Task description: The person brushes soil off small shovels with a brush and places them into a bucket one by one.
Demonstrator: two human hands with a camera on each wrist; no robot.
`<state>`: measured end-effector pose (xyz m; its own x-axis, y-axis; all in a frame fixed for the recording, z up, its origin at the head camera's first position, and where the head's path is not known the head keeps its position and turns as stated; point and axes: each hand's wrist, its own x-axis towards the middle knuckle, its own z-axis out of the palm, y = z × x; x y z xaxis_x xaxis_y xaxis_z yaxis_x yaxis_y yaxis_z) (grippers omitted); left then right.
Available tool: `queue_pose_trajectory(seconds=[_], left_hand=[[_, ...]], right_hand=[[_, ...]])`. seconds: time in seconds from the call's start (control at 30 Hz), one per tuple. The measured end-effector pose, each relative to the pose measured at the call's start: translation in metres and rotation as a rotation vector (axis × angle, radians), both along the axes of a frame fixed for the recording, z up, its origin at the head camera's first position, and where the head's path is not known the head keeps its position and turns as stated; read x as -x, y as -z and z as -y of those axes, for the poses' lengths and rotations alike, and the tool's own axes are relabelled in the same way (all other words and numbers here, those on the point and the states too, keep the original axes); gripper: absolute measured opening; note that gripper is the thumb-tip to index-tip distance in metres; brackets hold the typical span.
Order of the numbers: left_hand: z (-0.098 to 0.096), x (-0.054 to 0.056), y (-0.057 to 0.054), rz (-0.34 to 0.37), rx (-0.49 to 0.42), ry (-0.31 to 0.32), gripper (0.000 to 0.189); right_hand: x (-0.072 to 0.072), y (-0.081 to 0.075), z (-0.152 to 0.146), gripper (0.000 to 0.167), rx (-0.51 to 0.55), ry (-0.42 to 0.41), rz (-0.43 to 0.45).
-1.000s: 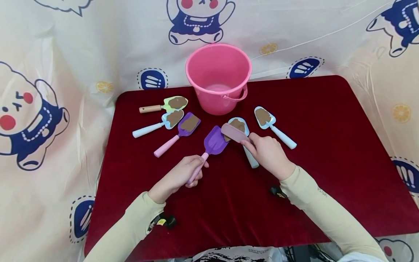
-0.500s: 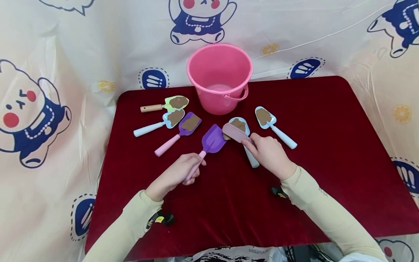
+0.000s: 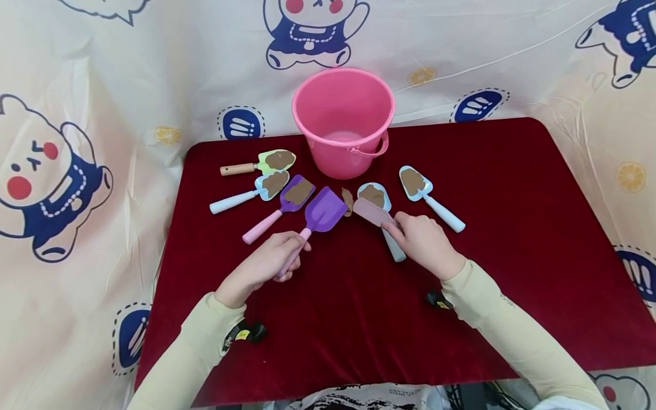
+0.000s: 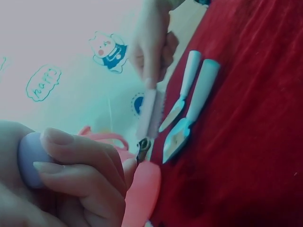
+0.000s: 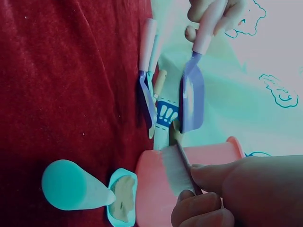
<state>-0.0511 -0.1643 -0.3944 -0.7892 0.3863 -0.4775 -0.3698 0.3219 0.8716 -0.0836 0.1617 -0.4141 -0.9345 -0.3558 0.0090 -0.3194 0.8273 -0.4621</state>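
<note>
In the head view my left hand (image 3: 266,263) grips the pink handle of a purple toy shovel (image 3: 325,209), whose blade is bare and raised above the cloth. My right hand (image 3: 424,242) pinches a mauve brush (image 3: 372,212); pale bristles (image 5: 175,170) show on it in the right wrist view. A brown flake-like piece (image 3: 347,201) is seen between the purple blade and the brush tip. Whether it hangs in the air or touches the brush, I cannot tell. Behind the brush lies a light-blue shovel (image 3: 393,246) with brown material in its scoop, partly covered from view.
A pink bucket (image 3: 342,154) stands at the back middle of the red cloth (image 3: 328,341). To its left lie a green trowel (image 3: 238,169), a light-blue shovel (image 3: 233,203) and a purple shovel (image 3: 261,228), all carrying brown material. Another light-blue shovel (image 3: 443,214) lies at the right.
My left hand has drawn the purple shovel leftward, away from the brush. The brown piece, earlier by the blade's edge under the brush, now shows apart from the blade. My right hand has barely moved.
</note>
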Motion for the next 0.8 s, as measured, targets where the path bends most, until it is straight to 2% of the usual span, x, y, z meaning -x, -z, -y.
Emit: queue_pose_trajectory(seconds=[0.13,0.33,0.53,0.8], left_hand=[[0.001,0.0018,-0.0009,0.001,0.011,-0.008,0.033],[0.0007,0.0006,-0.0023,-0.015,0.043,0.025,0.032],[0.0025,-0.0001,-0.0057,-0.038,0.051,0.008,0.032],[0.0035,0.0011,-0.0088,-0.037,0.031,-0.018,0.032]], right_hand=[[-0.0007,0.0025,-0.0011,0.035,0.0,-0.008,0.008],[0.0015,0.0038,-0.0014,0.035,0.023,0.023,-0.028],[0.006,0.0052,0.0017,0.037,0.035,0.057,-0.057],[0.005,0.0063,0.0067,0.032,-0.022,0.06,0.0]])
